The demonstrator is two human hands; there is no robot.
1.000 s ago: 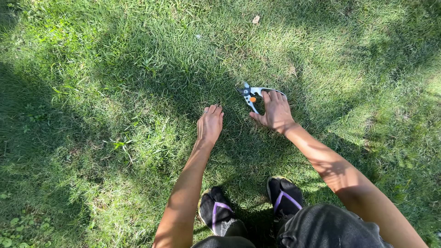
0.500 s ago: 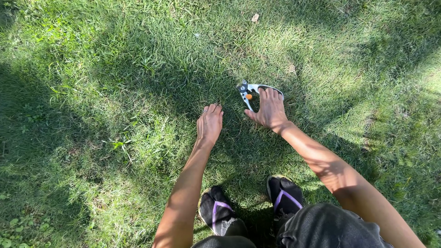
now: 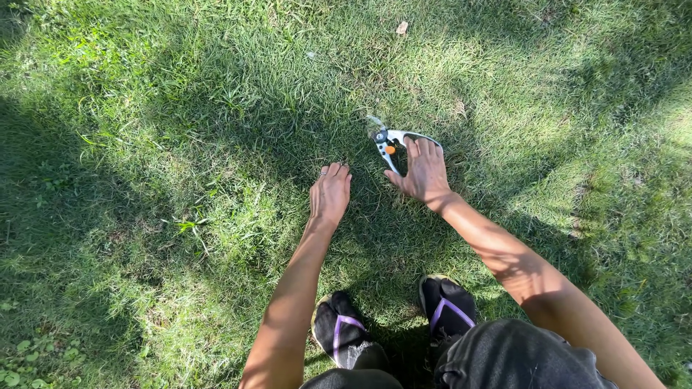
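I crouch over a lawn. My right hand [image 3: 424,173] is closed around the grey handles of a pair of garden shears [image 3: 389,142] with an orange catch, blades pointing away from me into the grass. My left hand [image 3: 330,193] reaches forward to the left of the shears, palm down, fingers together and pressed into the grass; whether it grips any blades is hidden. About a hand's width separates the two hands.
Short green grass [image 3: 216,108] lies all around, dappled with shade and sunlight. My two feet in dark socks and purple-strapped sandals [image 3: 346,335] stand at the bottom. A dry leaf [image 3: 401,27] lies far ahead. Small weeds [image 3: 29,356] grow at bottom left.
My right hand with the shears has slid a little forward and left across the grass. My left hand has stayed in place on the grass.
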